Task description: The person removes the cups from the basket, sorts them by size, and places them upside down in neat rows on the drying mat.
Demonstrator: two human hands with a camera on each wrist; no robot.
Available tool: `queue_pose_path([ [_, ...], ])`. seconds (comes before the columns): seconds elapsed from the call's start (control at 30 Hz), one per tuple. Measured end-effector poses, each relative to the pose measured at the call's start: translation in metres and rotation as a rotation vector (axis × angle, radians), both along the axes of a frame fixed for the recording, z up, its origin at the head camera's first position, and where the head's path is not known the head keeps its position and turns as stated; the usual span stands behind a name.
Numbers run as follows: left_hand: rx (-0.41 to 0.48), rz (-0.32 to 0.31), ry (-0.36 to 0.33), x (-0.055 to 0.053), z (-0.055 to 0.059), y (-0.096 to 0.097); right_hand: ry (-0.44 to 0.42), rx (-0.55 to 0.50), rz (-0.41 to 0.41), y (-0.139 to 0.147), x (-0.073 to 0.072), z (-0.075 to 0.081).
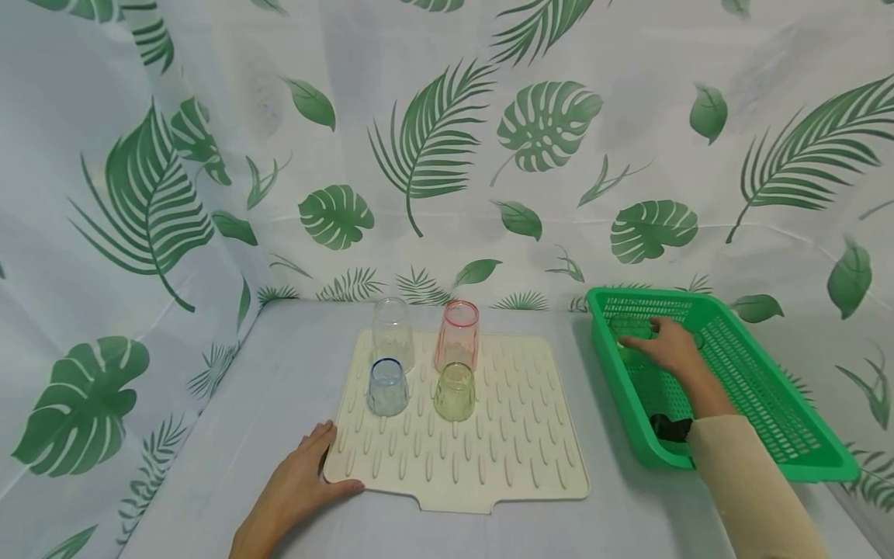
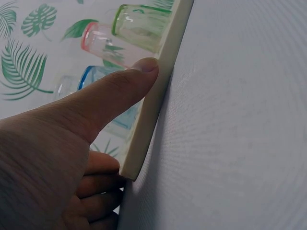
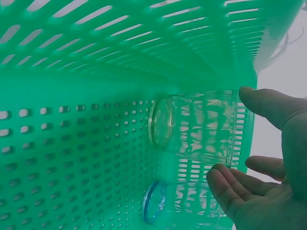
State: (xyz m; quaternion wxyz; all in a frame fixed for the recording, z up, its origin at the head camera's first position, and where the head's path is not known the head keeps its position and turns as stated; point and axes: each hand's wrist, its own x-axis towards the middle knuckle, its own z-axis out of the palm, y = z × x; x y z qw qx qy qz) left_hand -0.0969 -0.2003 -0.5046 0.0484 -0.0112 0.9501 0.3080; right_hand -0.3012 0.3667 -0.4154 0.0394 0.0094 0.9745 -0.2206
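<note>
Right arm stretched out in its beige sleeve, right of the mat [image 1: 517, 435] — down into the perforated green plastic basket [image 1: 615, 380] goes the right hand [image 1: 667, 345], grip spread, thumb and fingers parted at the base end of a patterned glass [image 3: 204, 127], contact hard to tell. Left hand [image 1: 300, 473] on the mat's near left corner, grip splayed. Four transparent tumblers [image 1: 455, 396] stand upright on the mat's ridged cream surface.

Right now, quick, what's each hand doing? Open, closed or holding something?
Left hand: open, touching the cream mat at one corner.
Right hand: open, beside a yellow-rimmed glass in the green basket, not gripping it.
</note>
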Motion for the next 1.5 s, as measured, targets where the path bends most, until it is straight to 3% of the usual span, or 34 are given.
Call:
queue_pose_path([
  [0.77,-0.004,0.010,-0.011,0.002,0.001,0.002,-0.078,0.044,0.006,0.001,-0.009,-0.002],
  [1.03,-0.029,-0.009,0.047,0.002,0.000,0.001,-0.058,0.011,-0.028,0.001,-0.009,-0.003],
  [1.27,-0.012,0.005,0.013,0.000,-0.003,0.000,0.001,-0.014,-0.043,-0.003,-0.010,-0.001],
  [1.5,-0.032,0.004,0.010,-0.001,-0.004,0.000,0.050,-0.038,-0.066,-0.009,-0.004,0.014],
])
